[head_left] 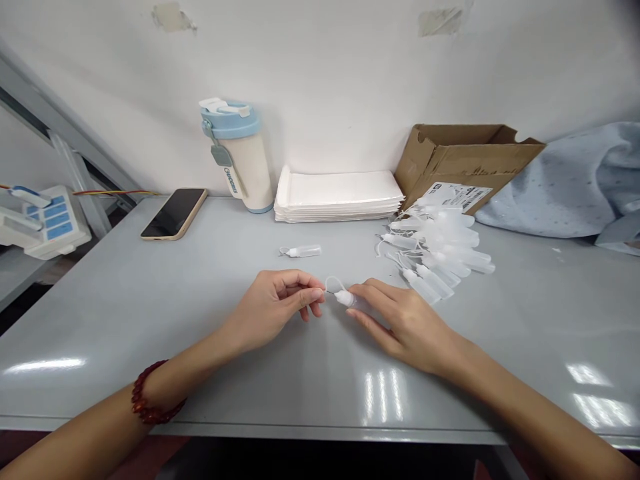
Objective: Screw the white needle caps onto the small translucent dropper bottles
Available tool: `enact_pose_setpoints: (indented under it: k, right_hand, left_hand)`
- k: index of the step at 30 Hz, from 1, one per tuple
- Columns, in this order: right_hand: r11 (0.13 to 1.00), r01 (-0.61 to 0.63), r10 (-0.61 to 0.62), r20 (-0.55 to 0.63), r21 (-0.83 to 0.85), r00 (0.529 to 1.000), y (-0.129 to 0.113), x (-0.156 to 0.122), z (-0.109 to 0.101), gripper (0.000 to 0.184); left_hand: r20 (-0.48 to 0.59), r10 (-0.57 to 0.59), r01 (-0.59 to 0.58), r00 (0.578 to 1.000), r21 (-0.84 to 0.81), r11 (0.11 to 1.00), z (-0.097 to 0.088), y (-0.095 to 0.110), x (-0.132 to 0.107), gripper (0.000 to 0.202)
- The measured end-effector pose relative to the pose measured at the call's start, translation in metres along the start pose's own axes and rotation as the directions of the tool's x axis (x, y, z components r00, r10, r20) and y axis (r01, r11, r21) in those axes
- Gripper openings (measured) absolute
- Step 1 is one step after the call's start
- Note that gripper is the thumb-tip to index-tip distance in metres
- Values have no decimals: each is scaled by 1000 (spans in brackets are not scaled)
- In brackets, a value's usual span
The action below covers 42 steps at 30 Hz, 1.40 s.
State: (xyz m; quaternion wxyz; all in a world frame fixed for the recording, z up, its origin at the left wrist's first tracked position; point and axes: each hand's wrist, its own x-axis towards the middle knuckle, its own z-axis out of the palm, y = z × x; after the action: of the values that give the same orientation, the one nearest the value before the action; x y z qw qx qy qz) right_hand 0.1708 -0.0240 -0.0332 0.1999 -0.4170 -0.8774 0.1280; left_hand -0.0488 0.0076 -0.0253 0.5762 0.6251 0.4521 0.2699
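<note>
Between my two hands is a small translucent needle-tip bottle (345,298) with a white top, lying on its side. My right hand (400,320) is closed around its body, which the fingers partly cover. Thumb and forefinger of my left hand (285,303) pinch the far end of the bottle's thin looped tether, right at the needle tip; any small cap there is hidden. One similar bottle (305,251) lies alone just beyond my left hand. Past my right hand is a loose pile of several more such bottles (440,247).
Along the wall stand a cream and blue tumbler (245,160), a stack of white envelopes (340,193) and an open cardboard box (465,160). A phone (174,213) lies at left, near a white device with blue keys (55,220). Pale blue fabric (565,180) is at right.
</note>
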Motion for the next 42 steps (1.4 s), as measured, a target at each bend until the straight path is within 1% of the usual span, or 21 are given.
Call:
enact_pose_setpoints:
  k: [4, 11, 18, 23, 27, 36, 42]
  right_hand:
    - [1000, -6, 6, 9, -7, 1000, 0, -1, 0, 25]
    - [1000, -10, 10, 18, 9, 1000, 0, -1, 0, 25]
    - [1000, -12, 12, 10, 16, 1000, 0, -1, -2, 27]
    - [1000, 17, -16, 16, -27, 1000, 0, -1, -5, 28]
    - [997, 27, -26, 17, -73, 1000, 0, 0, -5, 25]
    - [989, 63, -67, -30, -134, 997, -1, 0, 1, 25]
    - [991, 55, -58, -16, -125, 998, -2, -1, 6, 24]
  left_hand:
    - [8, -20, 20, 1000, 2, 1000, 0, 0, 0, 17]
    - [15, -15, 15, 1000, 15, 1000, 0, 1, 1, 19]
    - [11, 2, -3, 1000, 81, 997, 1, 2, 1, 18]
    - [6, 16, -17, 1000, 166, 986, 4, 2, -2, 17]
    - [23, 55, -58, 998, 222, 973, 5, 3, -3, 17]
    - [-6, 87, -83, 996, 251, 965, 7, 1, -3, 16]
    - [-4, 108, -101, 994, 304, 947, 9, 0, -3, 16]
